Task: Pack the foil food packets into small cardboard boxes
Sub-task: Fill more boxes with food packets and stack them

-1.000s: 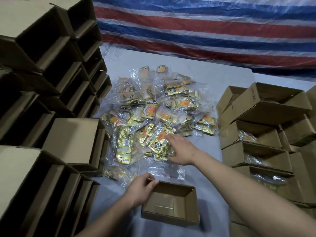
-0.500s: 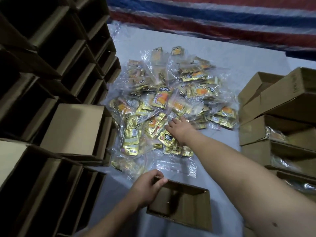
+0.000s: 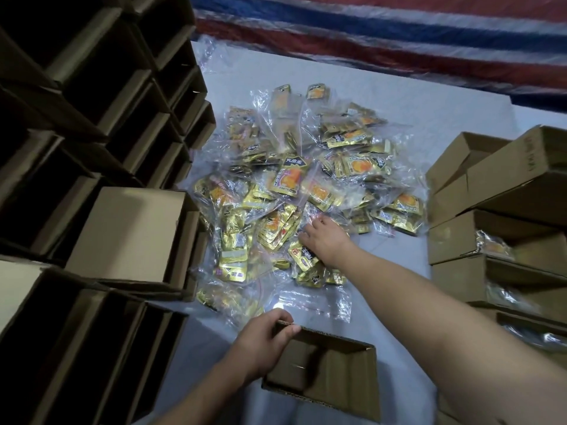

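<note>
Left hand: the left hand (image 3: pixel 260 338) at lower centre of the frame grips the near-left corner of the open box (image 3: pixel 322 369), thumb over the rim, fingers curled on the outer wall.
Right hand: the right hand (image 3: pixel 325 240) reaches into the near edge of the pile, palm down, fingers on a clear bag of gold packets; cannot tell whether they have closed on it.
Packets: the pile of foil packets (image 3: pixel 294 191) in clear bags covers the middle of the frame on the pale sheet (image 3: pixel 429 124).
Open box: nothing inside it yet, so far as visible.
Done: filled boxes (image 3: pixel 491 250) at right edge, several showing bagged packets within.
Left to do: empty boxes (image 3: pixel 92 124) stacked along the left side, many; a large pile remains.
Progress judged: early to middle; most of the packing lies ahead.
Backdrop: striped tarpaulin (image 3: pixel 383 35) across the top.
</note>
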Tool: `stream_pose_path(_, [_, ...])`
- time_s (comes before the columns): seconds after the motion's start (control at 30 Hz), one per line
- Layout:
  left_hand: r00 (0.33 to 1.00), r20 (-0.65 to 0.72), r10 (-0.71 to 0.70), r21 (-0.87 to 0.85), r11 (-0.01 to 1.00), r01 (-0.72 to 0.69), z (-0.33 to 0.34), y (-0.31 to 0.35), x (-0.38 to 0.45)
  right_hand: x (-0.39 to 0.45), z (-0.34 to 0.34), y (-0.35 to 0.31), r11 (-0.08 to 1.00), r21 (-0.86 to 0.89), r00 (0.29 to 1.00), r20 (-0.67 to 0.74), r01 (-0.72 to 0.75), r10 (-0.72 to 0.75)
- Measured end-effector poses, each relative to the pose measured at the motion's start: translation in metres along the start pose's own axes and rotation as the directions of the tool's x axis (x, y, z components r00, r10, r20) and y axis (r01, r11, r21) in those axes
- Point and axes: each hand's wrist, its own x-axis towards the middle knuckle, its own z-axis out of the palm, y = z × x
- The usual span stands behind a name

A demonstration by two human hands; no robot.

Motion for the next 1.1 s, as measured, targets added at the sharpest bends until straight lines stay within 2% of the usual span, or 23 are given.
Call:
stream_pose_path(0.1, [1.0, 0.001, 0.007, -0.025, 1.0, -0.007, 0.0, 0.0, 0.0, -0.008, 0.004, 0.004, 0.998, 0.02, 0.996, -0.062, 0.067, -0.066])
stream_pose_path(0.17, [1.0, -0.005, 0.014, -0.028, 1.0, -0.014, 0.001, -0.001, 0.0, -0.01, 0.006, 0.005, 0.989, -0.029, 0.985, -0.083, 0.148, -0.15])
stream_pose_path(0.27, [1.0, -0.01, 0.004, -0.042, 0.999, -0.004, 0.001, -0.001, 0.0, -0.008, 0.008, 0.003, 0.954, -0.123, 0.96, -0.025, 0.274, -0.279])
stream_pose_path(0.4, [1.0, -0.011, -0.002, -0.054, 0.999, 0.001, 0.002, -0.002, 0.0, -0.001, 0.014, -0.01, 0.927, -0.163, 0.939, -0.002, 0.339, -0.344])
stream_pose_path(0.53, [1.0, -0.019, -0.007, -0.061, 0.998, 0.006, 0.003, -0.002, 0.0, 0.004, 0.023, -0.022, 0.932, -0.089, 0.935, -0.021, 0.35, -0.354])
stream_pose_path(0.67, [1.0, -0.019, -0.01, -0.066, 0.998, 0.009, 0.003, -0.002, 0.0, 0.006, 0.025, -0.027, 0.926, 0.037, 0.921, -0.131, 0.375, -0.368])
stream_pose_path(0.73, [1.0, -0.013, -0.015, -0.063, 0.998, 0.014, 0.003, -0.001, -0.001, 0.006, 0.025, -0.027, 0.923, 0.073, 0.921, -0.13, 0.378, -0.367])
stream_pose_path(0.83, [1.0, -0.014, -0.019, -0.042, 0.999, 0.018, 0.002, 0.002, -0.001, -0.003, 0.024, -0.02, 0.939, 0.156, 0.948, -0.134, 0.308, -0.289])
stream_pose_path(0.9, [1.0, -0.004, -0.024, -0.044, 0.999, 0.024, 0.001, 0.004, 0.0, -0.011, 0.023, -0.012, 0.94, 0.267, 0.97, -0.17, 0.214, -0.173])
stream_pose_path(0.97, [1.0, 0.004, -0.023, -0.027, 0.999, 0.023, 0.0, 0.005, -0.001, -0.021, 0.021, -0.002, 0.892, 0.437, 0.981, -0.191, 0.114, -0.031])
stream_pose_path(1.03, [1.0, 0.001, -0.014, 0.007, 1.0, 0.014, -0.001, 0.005, -0.001, -0.031, 0.021, 0.008, 0.757, 0.653, 0.978, -0.166, 0.015, 0.124])
stream_pose_path(1.1, [1.0, -0.01, 0.003, 0.04, 0.999, -0.002, -0.001, 0.006, -0.001, -0.043, 0.025, 0.015, 0.483, 0.871, 0.948, -0.078, -0.086, 0.309])
